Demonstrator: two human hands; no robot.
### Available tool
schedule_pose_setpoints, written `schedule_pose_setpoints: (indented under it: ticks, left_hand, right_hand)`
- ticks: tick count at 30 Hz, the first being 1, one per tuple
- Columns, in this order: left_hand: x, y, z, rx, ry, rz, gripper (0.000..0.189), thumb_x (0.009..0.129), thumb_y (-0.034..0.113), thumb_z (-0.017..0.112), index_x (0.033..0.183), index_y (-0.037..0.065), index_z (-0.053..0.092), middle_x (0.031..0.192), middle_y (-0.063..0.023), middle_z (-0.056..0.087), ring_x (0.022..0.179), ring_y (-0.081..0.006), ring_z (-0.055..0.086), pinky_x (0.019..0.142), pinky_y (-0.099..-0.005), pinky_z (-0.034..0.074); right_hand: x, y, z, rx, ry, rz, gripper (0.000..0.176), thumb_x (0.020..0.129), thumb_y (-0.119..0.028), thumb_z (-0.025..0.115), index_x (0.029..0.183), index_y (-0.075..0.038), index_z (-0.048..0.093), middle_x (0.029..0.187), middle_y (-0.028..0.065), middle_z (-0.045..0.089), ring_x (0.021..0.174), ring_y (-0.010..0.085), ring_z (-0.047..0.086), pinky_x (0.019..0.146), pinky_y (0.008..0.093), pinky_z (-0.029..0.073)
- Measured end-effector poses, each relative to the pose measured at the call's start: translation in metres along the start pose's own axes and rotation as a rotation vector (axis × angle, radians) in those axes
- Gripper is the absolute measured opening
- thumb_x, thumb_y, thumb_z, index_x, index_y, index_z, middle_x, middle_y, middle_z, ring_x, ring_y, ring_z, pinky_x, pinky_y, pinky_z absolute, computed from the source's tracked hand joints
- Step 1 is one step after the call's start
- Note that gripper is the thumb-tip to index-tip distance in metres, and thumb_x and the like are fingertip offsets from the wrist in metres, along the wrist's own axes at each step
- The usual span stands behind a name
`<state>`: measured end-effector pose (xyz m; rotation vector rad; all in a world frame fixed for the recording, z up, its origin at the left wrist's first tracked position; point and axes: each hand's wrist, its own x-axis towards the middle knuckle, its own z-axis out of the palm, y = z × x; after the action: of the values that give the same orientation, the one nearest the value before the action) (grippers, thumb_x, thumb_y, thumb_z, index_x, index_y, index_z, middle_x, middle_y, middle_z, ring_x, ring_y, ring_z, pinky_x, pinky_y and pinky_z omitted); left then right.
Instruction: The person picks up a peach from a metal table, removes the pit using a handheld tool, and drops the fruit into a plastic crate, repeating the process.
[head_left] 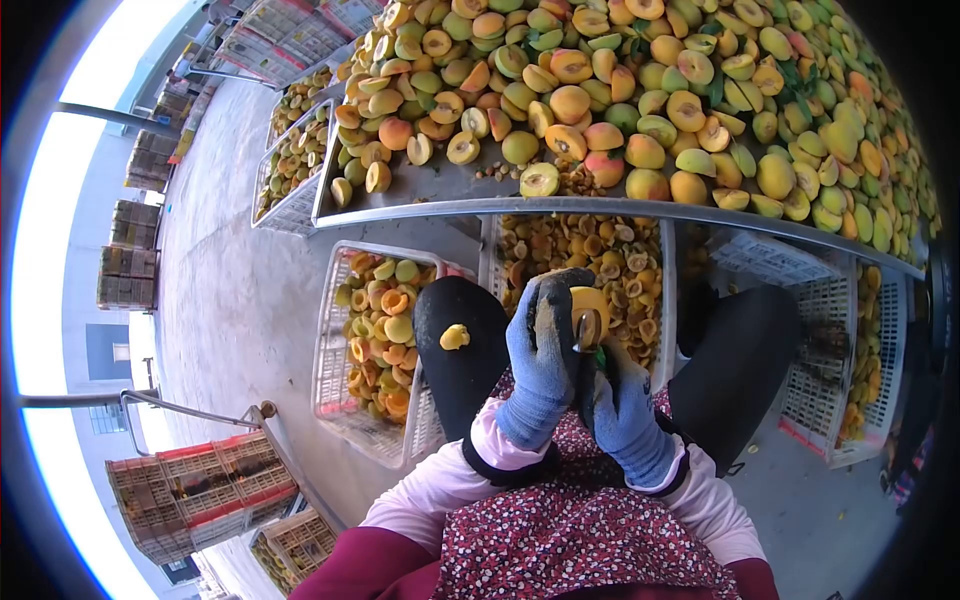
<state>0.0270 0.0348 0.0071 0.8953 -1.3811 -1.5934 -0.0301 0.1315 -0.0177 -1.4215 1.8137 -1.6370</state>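
My left hand, in a blue knit glove with a dark, soiled palm side, is closed around a yellow peach half. My right hand, gloved alike, is closed on a small pitting knife. Its metal blade is against the cut face of the fruit, and a bit of green shows near its handle, which is mostly hidden by the fingers. Both hands are close together above my lap, over a crate of orange-brown fruit pieces. A yellow scrap of fruit lies on my left knee.
A metal-edged table heaped with cut peaches spans the front. A white crate of fruit halves stands at left, with other crates under the table's right end. Stacked crates sit on a cart at lower left.
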Motion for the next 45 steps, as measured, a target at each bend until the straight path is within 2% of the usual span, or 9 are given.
schedule_pose_setpoints:
  ticks: [19,22,25,27,28,35,39,41,45]
  left_hand:
    - [0.031,-0.007,-0.01,0.314,-0.378,0.217,0.023,0.088,0.013,0.046,0.099,-0.003,0.059,0.076,-0.008,0.056,0.062,-0.0138,0.051,0.059,-0.0259,0.043]
    - [0.029,0.0,-0.006,0.283,-0.479,0.069,0.028,0.091,0.018,0.044,0.1,-0.005,0.059,0.084,-0.0096,0.059,0.074,-0.0146,0.055,0.069,-0.0257,0.044]
    - [0.032,0.001,0.002,0.218,-0.501,-0.076,0.036,0.096,0.026,0.041,0.102,-0.006,0.058,0.091,-0.0093,0.062,0.082,-0.014,0.058,0.075,-0.0256,0.046]
    - [0.035,-0.003,0.007,0.122,-0.487,-0.072,0.039,0.096,0.031,0.042,0.101,-0.004,0.059,0.086,-0.0078,0.062,0.076,-0.0118,0.057,0.07,-0.0238,0.045]
    - [0.036,-0.003,0.006,0.075,-0.496,-0.182,0.041,0.097,0.035,0.042,0.098,-0.002,0.059,0.08,-0.005,0.062,0.068,-0.0098,0.055,0.063,-0.0218,0.044]
    - [0.03,-0.019,0.003,0.018,-0.469,-0.208,0.046,0.095,0.042,0.042,0.098,-0.001,0.06,0.073,-0.003,0.061,0.065,-0.0108,0.056,0.061,-0.023,0.045]
    - [0.023,-0.012,0.006,-0.095,-0.437,-0.385,0.046,0.096,0.041,0.041,0.1,-0.001,0.06,0.079,-0.0052,0.063,0.07,-0.0125,0.059,0.067,-0.0243,0.048]
    - [0.011,-0.036,0.0,-0.25,-0.16,-0.587,0.041,0.096,0.038,0.044,0.1,0.001,0.06,0.093,-0.0064,0.063,0.079,-0.0129,0.061,0.072,-0.025,0.05]
    - [0.025,-0.034,-0.028,-0.518,-0.051,-0.57,0.048,0.093,0.047,0.045,0.116,0.005,0.052,0.097,-0.0067,0.06,0.079,-0.0162,0.062,0.063,-0.0277,0.053]
  right_hand:
    - [-0.025,0.027,0.003,-0.194,-0.061,-0.136,0.032,0.091,-0.006,0.05,0.119,0.006,0.042,0.104,0.0189,0.053,0.087,0.0268,0.056,0.077,0.0353,0.047]
    - [-0.032,0.018,0.005,0.669,-0.089,0.509,0.027,0.094,-0.008,0.046,0.118,0.004,0.044,0.107,0.0156,0.053,0.091,0.0209,0.055,0.082,0.0331,0.047]
    - [-0.024,0.023,0.007,0.011,0.116,-0.004,0.022,0.097,-0.015,0.044,0.111,0.001,0.049,0.096,0.012,0.056,0.076,0.0169,0.058,0.066,0.0292,0.05]
    - [-0.009,0.015,-0.015,1.527,-0.198,0.889,0.026,0.097,-0.026,0.043,0.101,-0.002,0.052,0.08,0.0097,0.057,0.054,0.0164,0.054,0.044,0.0263,0.044]
    - [0.002,0.006,-0.023,1.589,-0.282,1.017,0.037,0.097,-0.04,0.039,0.095,-0.006,0.053,0.065,0.0059,0.052,0.04,0.0151,0.045,0.032,0.026,0.035]
    - [-0.004,0.02,-0.012,2.354,-0.505,0.943,0.043,0.097,-0.047,0.032,0.095,-0.009,0.052,0.062,0.0034,0.046,0.041,0.013,0.044,0.032,0.0266,0.038]
    - [-0.003,0.025,-0.012,2.415,-0.579,0.868,0.043,0.096,-0.048,0.033,0.094,-0.008,0.049,0.062,0.0036,0.046,0.041,0.0125,0.044,0.033,0.0271,0.038]
    - [0.011,0.025,-0.027,2.385,-0.81,0.389,0.043,0.095,-0.048,0.035,0.091,-0.007,0.046,0.061,0.0042,0.047,0.042,0.0116,0.044,0.034,0.0278,0.039]
    - [0.017,0.045,-0.041,1.427,-0.334,1.173,0.043,0.091,-0.049,0.047,0.088,-0.007,0.052,0.058,0.001,0.047,0.041,0.0102,0.042,0.037,0.0244,0.038]
